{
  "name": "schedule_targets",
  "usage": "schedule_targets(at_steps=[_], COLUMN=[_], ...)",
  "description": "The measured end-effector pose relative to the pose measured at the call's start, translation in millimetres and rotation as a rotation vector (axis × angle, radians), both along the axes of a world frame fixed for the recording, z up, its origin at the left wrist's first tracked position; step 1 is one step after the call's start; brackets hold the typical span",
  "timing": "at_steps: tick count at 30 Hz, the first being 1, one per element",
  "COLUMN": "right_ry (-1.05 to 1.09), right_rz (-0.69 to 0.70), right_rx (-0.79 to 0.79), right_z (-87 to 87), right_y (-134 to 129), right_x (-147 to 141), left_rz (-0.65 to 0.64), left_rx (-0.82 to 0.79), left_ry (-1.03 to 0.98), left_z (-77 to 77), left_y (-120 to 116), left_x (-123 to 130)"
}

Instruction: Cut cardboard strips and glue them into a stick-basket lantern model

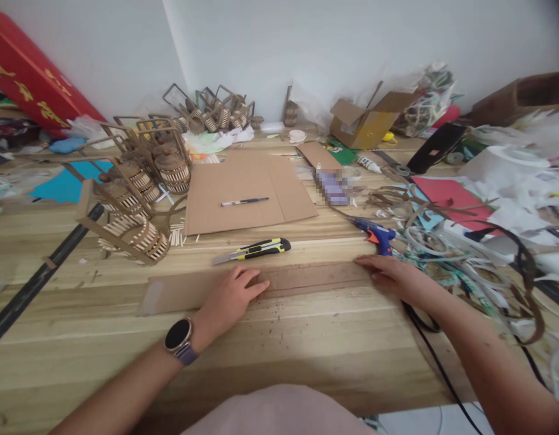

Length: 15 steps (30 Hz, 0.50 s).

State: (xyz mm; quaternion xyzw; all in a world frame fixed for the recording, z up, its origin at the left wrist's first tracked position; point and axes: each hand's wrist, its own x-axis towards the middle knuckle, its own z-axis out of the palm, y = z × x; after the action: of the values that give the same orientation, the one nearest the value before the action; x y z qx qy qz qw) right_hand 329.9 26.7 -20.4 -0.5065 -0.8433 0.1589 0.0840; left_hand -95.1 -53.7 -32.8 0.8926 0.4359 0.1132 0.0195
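Observation:
A long strip of brown cardboard (316,279) lies flat on the wooden table, with a thin line running lengthwise along its right half. My left hand (232,296), a watch on its wrist, rests on the middle of the strip with fingers spread. At the strip's right end, my right hand (392,275) touches the cardboard with its fingers stretched out. Just beyond the strip lies a yellow and black utility knife (261,248), its blade pointing left. A blue glue gun (376,234) sits past my right hand.
A larger cardboard sheet (243,172) with a pen (245,202) on it lies farther back. Several small woven baskets with tall handles (146,238) stand at left. Tangled straps and cords (465,260) crowd the right. An open cardboard box (367,124) stands near the wall.

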Motion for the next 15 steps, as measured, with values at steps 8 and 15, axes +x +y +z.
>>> schedule_targets(at_steps=[8, 15], right_ry=[0.011, -0.021], right_rz=[-0.002, 0.005], right_rx=[0.013, -0.070], right_z=[-9.0, 7.2], right_y=[3, 6], right_x=[5, 7], left_rz=[0.012, 0.008], left_rx=[-0.040, -0.047], left_ry=[-0.013, 0.038], left_z=[2.5, 3.7], left_y=[0, 2], left_x=[2, 8])
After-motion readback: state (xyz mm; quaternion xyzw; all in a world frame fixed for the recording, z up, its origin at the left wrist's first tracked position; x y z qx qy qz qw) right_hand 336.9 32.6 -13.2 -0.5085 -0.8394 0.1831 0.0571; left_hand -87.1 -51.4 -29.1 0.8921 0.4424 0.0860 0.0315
